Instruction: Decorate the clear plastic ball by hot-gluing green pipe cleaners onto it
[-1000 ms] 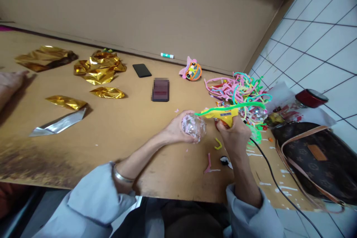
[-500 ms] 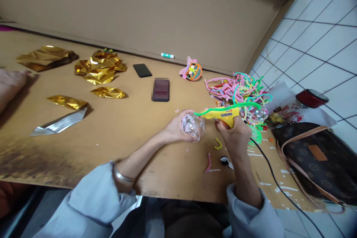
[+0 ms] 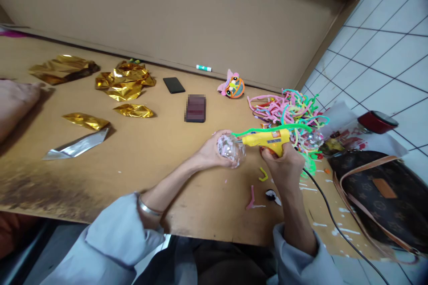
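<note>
My left hand [image 3: 214, 149] is closed around a clear plastic ball [image 3: 231, 150] with whitish-pink bits on it. A yellow hot glue gun [image 3: 267, 139] is gripped in my right hand [image 3: 287, 160], its nozzle pointing left at the ball's upper side; whether the tip touches cannot be made out. A long green pipe cleaner [image 3: 261, 130] runs from the ball's top rightward, just above the gun. Below the gun lie a bent yellow piece [image 3: 263, 174], a pink piece [image 3: 252, 197] and a small black-and-white piece [image 3: 271, 195].
A tangled pile of coloured pipe cleaners [image 3: 287, 109] is at right, beside a brown handbag [image 3: 371, 187] and a red-lidded jar [image 3: 377, 121]. Gold foil [image 3: 127, 81], a phone [image 3: 174, 85] and a decorated ball [image 3: 236, 86] lie farther back. Another person's hand [image 3: 18, 102] rests at left.
The glue gun's nozzle has dropped slightly, from along the green pipe cleaner to beside the ball below it. The ball has turned a little in my left hand. The view has shifted slightly.
</note>
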Demonstrator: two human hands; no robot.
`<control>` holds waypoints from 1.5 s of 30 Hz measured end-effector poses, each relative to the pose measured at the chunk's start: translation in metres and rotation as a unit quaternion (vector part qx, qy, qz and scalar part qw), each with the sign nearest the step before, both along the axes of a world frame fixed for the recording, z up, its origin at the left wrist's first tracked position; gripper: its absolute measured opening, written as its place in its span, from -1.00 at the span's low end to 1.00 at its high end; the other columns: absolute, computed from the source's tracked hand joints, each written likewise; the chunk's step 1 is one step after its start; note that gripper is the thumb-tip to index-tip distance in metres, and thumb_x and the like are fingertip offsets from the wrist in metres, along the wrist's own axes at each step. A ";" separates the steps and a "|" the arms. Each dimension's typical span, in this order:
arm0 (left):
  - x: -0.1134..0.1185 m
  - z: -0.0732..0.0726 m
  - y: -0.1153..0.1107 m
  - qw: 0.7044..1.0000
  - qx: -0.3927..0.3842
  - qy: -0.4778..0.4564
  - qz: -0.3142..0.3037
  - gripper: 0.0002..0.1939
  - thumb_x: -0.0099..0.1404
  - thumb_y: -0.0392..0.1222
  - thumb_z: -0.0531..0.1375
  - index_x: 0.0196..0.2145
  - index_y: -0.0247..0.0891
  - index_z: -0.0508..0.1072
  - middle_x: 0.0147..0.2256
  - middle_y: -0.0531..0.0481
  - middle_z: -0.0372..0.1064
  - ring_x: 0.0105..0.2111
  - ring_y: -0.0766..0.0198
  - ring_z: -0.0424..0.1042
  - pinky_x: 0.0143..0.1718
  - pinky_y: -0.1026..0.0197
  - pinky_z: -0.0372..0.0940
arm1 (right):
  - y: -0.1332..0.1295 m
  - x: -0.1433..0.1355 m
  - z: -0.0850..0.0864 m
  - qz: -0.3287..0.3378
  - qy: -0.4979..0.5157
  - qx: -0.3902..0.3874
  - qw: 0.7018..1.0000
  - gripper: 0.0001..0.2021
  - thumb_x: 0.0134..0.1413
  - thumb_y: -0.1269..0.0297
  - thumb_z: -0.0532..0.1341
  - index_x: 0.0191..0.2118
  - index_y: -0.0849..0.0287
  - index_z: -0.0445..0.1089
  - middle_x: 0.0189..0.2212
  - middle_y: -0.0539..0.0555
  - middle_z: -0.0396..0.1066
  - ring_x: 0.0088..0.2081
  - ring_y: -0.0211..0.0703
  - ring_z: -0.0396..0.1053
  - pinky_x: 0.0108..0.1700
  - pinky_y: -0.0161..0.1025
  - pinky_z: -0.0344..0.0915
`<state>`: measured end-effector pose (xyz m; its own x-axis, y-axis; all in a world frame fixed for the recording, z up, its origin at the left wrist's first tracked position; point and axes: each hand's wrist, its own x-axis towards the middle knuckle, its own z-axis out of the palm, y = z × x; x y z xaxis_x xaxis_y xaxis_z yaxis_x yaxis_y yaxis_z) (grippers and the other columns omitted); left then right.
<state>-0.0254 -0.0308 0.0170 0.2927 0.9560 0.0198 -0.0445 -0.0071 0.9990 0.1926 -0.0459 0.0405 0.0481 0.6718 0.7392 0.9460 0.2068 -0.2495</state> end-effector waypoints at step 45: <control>0.002 0.000 -0.003 1.000 -0.004 -0.006 -0.019 -0.10 -0.28 -0.33 0.43 0.05 -0.20 0.20 -0.13 -0.01 0.36 -0.12 0.15 0.41 -0.08 0.10 0.33 | -0.001 0.000 0.000 -0.021 0.014 -0.018 1.000 -0.76 -0.05 0.09 0.17 -0.55 0.06 0.15 -0.70 -0.07 0.19 -0.63 -0.22 0.11 -0.52 -0.28 0.00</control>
<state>-0.0236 -0.0334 0.0168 0.3294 0.9441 0.0155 -0.0566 0.0034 0.9984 0.1931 -0.0464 0.0408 0.0983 0.6951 0.7122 0.9462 0.1565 -0.2833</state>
